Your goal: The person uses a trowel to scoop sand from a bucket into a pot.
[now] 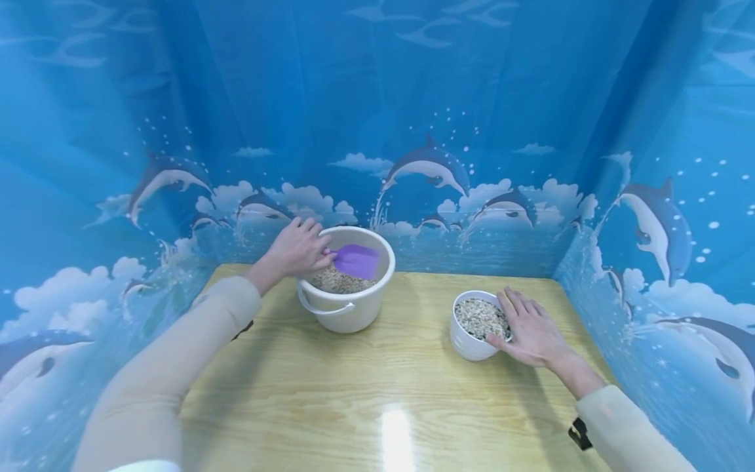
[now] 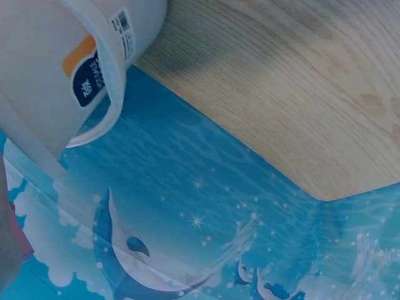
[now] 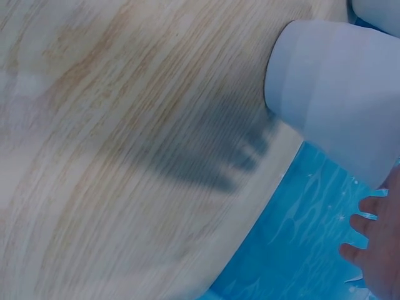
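My left hand point(image 1: 302, 248) grips the handle of a purple scoop point(image 1: 357, 261) above the mouth of a white bucket point(image 1: 354, 313). Inside the bucket, below the scoop, lies a grainy tan material point(image 1: 337, 282). The left wrist view catches the bucket's side with its label point(image 2: 87, 72) and white carrying handle point(image 2: 114, 94). To the right stands a small white pot point(image 1: 468, 342), filled near its rim with pale and dark grains point(image 1: 480, 317). My right hand point(image 1: 531, 333) rests against the pot's right rim, fingers extended and thumb at the near edge.
Both containers stand on a wood-grain table point(image 1: 330, 406), the bucket toward the back left. A blue curtain point(image 1: 366, 85) printed with dolphins and clouds encloses the back and both sides. Light glares on the table's near part.
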The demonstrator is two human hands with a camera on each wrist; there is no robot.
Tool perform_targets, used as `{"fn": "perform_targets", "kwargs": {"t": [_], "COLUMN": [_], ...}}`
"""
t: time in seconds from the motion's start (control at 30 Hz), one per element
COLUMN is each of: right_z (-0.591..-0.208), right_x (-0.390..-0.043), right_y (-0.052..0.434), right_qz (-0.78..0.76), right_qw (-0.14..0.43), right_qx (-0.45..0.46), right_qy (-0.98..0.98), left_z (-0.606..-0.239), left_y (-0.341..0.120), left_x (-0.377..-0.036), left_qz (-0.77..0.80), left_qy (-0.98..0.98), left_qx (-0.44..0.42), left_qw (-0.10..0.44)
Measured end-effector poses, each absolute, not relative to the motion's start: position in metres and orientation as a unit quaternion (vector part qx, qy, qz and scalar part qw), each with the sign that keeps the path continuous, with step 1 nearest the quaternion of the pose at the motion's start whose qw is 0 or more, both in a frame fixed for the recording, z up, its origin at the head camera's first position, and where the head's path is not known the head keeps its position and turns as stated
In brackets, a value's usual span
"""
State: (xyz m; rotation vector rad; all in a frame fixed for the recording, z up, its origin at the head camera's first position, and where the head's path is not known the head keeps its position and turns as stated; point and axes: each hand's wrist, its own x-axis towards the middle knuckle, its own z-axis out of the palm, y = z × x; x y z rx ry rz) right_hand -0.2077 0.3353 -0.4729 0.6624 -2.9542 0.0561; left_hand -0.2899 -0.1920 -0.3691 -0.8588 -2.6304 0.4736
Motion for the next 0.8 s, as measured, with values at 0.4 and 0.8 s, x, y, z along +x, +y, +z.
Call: {"fn": "perform_targets", "kwargs": {"t": [0.4,0.8], "right_z": [-0.464,-0.456], "right_x": [-0.213,-0.223], "right_y": [0.304,0.256], "right_qz": [0.009,0.007], "right_qw": [0.054,0.054], "right_qx": [0.237,0.275], "right_qy": [-0.97,-0.96], "left_z": [-0.37,-0.363], "left_y": [-0.206,-0.21], "left_x": [-0.29,-0.293], "left_qz": [0.203,0.214], "left_qy": [-0.92,-0.919], "left_qx": [-0.303,-0.308], "left_qw": [0.146,0.126]}}
